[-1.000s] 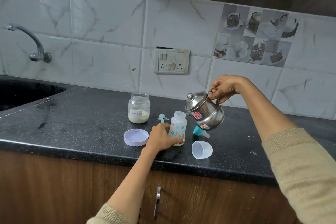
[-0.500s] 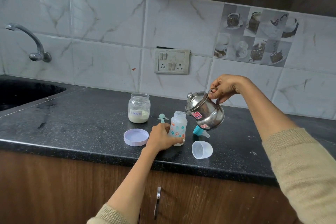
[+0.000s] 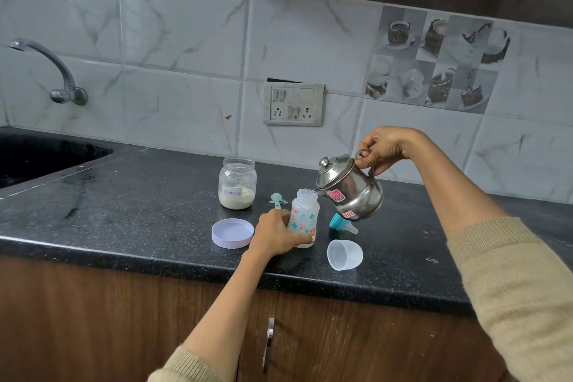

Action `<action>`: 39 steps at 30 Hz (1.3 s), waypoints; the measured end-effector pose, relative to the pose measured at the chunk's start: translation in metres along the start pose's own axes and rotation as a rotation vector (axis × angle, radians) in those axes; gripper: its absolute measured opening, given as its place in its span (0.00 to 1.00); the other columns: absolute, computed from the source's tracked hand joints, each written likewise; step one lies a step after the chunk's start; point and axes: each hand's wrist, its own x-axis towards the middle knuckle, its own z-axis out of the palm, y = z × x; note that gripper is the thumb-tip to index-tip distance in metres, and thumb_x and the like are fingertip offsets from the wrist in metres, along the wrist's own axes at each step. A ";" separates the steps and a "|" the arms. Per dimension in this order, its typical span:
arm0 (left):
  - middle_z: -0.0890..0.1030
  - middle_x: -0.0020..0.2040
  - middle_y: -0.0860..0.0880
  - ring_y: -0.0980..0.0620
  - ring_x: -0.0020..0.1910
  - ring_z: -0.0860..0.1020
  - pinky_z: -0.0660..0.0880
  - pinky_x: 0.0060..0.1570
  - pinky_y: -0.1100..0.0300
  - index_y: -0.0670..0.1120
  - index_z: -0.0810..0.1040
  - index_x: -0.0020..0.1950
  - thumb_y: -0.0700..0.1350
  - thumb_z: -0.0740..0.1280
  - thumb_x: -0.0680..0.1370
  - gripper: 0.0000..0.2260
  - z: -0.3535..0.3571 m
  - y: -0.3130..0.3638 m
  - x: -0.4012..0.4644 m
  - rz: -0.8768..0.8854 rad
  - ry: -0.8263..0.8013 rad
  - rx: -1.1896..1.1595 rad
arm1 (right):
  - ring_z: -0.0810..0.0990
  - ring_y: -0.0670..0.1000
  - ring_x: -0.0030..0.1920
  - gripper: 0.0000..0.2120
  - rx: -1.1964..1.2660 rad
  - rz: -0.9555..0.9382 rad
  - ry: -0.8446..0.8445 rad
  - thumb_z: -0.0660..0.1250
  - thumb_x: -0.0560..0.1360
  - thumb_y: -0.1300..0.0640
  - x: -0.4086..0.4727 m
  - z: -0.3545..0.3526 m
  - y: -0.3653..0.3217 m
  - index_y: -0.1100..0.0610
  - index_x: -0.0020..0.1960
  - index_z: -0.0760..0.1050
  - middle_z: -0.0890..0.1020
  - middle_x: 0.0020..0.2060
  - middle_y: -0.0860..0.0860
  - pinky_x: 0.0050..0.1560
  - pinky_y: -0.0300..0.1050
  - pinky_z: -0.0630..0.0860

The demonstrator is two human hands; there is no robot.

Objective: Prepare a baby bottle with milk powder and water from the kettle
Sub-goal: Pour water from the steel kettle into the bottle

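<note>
The clear baby bottle [image 3: 303, 218], printed with teal and orange shapes, stands uncapped on the black tabletop [image 3: 124, 214], the left hand [image 3: 276, 236] wrapped around its base. The right hand [image 3: 383, 149] grips the tilted steel kettle [image 3: 350, 189], spout at the bottle's mouth.

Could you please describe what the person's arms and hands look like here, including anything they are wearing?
Both hands are bare, with no gloves. The left hand and right hand show no rings or watch that I can make out. Each forearm is uncovered, with a beige ribbed knit sleeve pushed back: the right sleeve is bulky and close to the camera, the left sleeve shows only its cuff at the frame's bottom edge.
</note>
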 end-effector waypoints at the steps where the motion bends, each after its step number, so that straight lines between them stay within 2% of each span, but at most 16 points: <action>1: 0.82 0.54 0.49 0.52 0.52 0.80 0.77 0.52 0.57 0.47 0.80 0.56 0.54 0.78 0.63 0.24 0.000 0.000 0.000 0.000 0.001 -0.001 | 0.81 0.54 0.39 0.13 0.005 0.000 0.002 0.73 0.69 0.66 0.000 0.000 0.001 0.58 0.33 0.70 0.79 0.34 0.54 0.39 0.40 0.81; 14: 0.82 0.56 0.49 0.52 0.55 0.79 0.77 0.54 0.55 0.46 0.79 0.58 0.54 0.78 0.63 0.26 -0.001 0.000 0.000 -0.005 -0.010 -0.010 | 0.81 0.54 0.39 0.13 0.068 0.001 0.008 0.72 0.70 0.66 -0.005 0.004 0.006 0.58 0.32 0.70 0.78 0.32 0.54 0.42 0.41 0.80; 23: 0.81 0.57 0.48 0.51 0.56 0.79 0.77 0.55 0.54 0.46 0.78 0.59 0.54 0.78 0.63 0.28 -0.001 0.000 -0.002 -0.009 -0.010 -0.005 | 0.80 0.51 0.37 0.14 0.280 0.005 0.018 0.70 0.71 0.66 -0.007 0.017 0.036 0.59 0.33 0.68 0.77 0.32 0.53 0.32 0.37 0.81; 29: 0.82 0.57 0.48 0.52 0.54 0.79 0.77 0.54 0.56 0.46 0.79 0.58 0.53 0.78 0.64 0.26 -0.002 0.002 -0.004 -0.002 -0.004 -0.013 | 0.80 0.50 0.33 0.14 0.382 0.010 0.024 0.70 0.71 0.67 -0.001 0.024 0.049 0.58 0.33 0.67 0.78 0.27 0.51 0.32 0.38 0.81; 33: 0.82 0.55 0.49 0.52 0.53 0.80 0.77 0.51 0.57 0.45 0.79 0.57 0.53 0.78 0.64 0.25 -0.003 0.004 -0.005 0.001 0.000 -0.013 | 0.82 0.48 0.27 0.14 0.485 0.019 0.017 0.69 0.71 0.66 0.007 0.030 0.058 0.58 0.33 0.67 0.78 0.22 0.49 0.32 0.39 0.81; 36: 0.82 0.56 0.49 0.52 0.53 0.80 0.77 0.52 0.56 0.46 0.79 0.57 0.53 0.78 0.64 0.25 -0.003 0.004 -0.005 0.007 -0.001 -0.006 | 0.81 0.46 0.25 0.12 0.586 0.012 0.067 0.69 0.72 0.66 0.015 0.034 0.061 0.59 0.34 0.68 0.78 0.26 0.52 0.30 0.38 0.80; 39: 0.82 0.55 0.49 0.53 0.53 0.80 0.78 0.52 0.56 0.46 0.79 0.57 0.53 0.78 0.63 0.25 -0.002 0.003 -0.005 0.012 -0.003 -0.005 | 0.82 0.48 0.28 0.11 0.676 -0.001 0.115 0.68 0.72 0.66 0.024 0.039 0.060 0.59 0.36 0.69 0.75 0.32 0.53 0.29 0.37 0.80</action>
